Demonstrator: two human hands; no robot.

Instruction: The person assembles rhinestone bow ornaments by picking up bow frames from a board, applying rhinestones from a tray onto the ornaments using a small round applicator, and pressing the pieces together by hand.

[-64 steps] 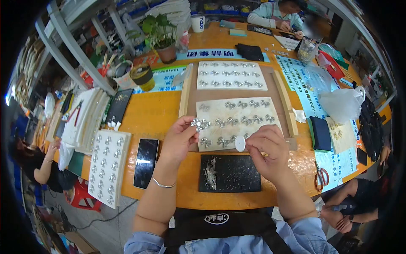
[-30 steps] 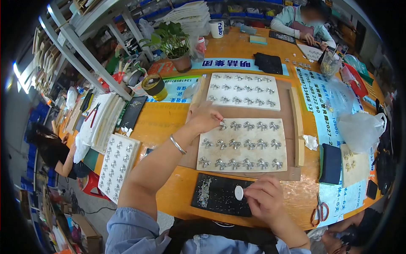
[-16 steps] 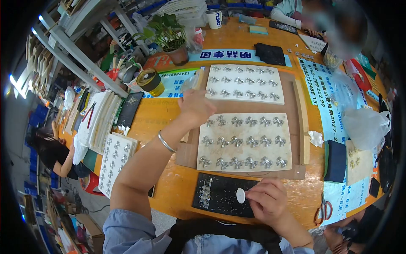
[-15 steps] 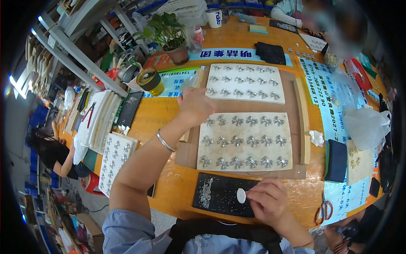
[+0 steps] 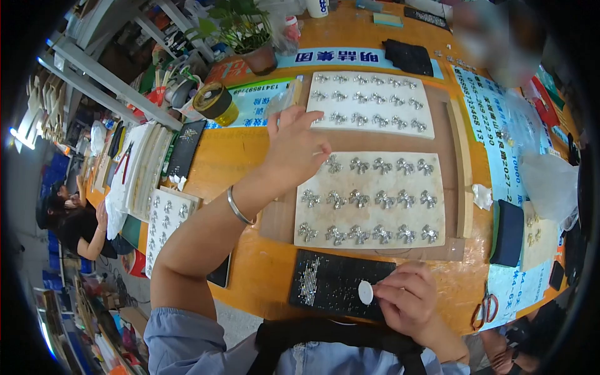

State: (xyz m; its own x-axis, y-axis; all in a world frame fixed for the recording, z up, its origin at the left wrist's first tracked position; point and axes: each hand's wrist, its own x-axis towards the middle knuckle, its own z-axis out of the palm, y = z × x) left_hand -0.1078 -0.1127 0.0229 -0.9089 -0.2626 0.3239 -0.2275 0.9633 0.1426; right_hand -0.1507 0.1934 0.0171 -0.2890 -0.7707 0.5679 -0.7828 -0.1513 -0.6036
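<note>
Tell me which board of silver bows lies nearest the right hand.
The stained cream board, just beyond the black pad. The whiter board lies behind it; the left-side board is farther from that hand.

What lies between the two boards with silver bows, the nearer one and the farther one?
In the head view, a strip of brown cardboard lies between them; the left hand is over its left end.

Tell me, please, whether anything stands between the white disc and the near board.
Nothing visible does: the black pad between the white disc in the right hand and the near board lies flat.
</note>
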